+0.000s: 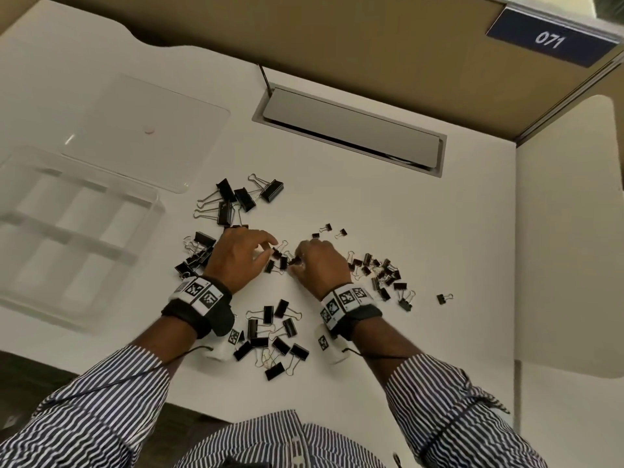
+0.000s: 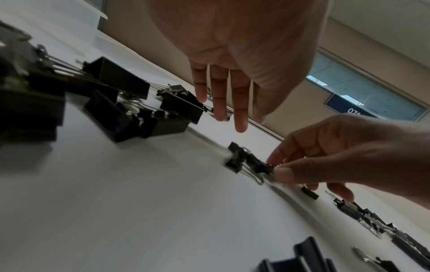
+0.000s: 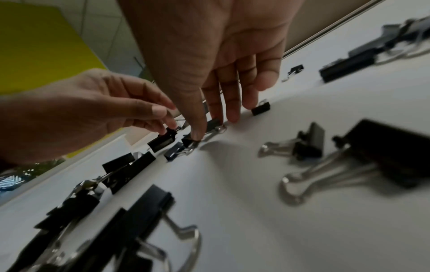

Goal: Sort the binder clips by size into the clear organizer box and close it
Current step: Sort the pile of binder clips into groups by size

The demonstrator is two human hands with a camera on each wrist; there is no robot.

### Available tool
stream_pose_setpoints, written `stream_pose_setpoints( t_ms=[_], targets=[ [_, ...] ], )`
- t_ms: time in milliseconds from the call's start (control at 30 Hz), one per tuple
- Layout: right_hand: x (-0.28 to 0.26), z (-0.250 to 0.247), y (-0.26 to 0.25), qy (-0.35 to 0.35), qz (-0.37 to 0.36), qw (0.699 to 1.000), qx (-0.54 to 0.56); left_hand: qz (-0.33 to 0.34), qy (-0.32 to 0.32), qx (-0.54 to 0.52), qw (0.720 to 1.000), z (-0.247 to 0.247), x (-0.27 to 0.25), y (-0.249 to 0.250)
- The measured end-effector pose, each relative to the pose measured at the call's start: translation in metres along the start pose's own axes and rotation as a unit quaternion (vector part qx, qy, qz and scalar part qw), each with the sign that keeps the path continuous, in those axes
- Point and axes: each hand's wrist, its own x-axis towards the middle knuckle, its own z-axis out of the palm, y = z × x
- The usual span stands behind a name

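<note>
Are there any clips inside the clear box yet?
No, every compartment of the clear box looks bare, and the clips lie scattered on the desk.

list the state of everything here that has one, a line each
organizer box: open, compartments empty
lid: off, flat on the desk behind the box
binder clips: loose on the desk in clusters, none in the box
left hand: open, fingers straight, over small clips
right hand: pinching a small clip
cable hatch: flap looks slightly ajar
</note>
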Motion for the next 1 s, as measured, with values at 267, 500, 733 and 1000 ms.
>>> stream_pose_setpoints(
  t_ms=[267, 500, 733, 1000],
  targets=[
    [-0.022, -0.037, 0.064, 0.115, 0.069, 0.987, 0.091, 0.002, -0.015, -0.014, 1.000, 0.012, 0.003, 0.017],
    [-0.071, -0.065, 0.150, 0.170, 0.180, 0.965, 0.086, 0.054, -0.057, -0.007, 0.997, 0.055, 0.020, 0.074],
    [-0.076, -0.059, 0.160, 0.175, 0.203, 0.958, 0.102, 0.085, -0.095, 0.128, 0.984, 0.097, 0.046, 0.115],
    [-0.059, -0.060, 0.157, 0.167, 0.178, 0.961, 0.132, 0.063, -0.056, 0.122, 0.989, 0.102, 0.047, 0.117]
  ],
)
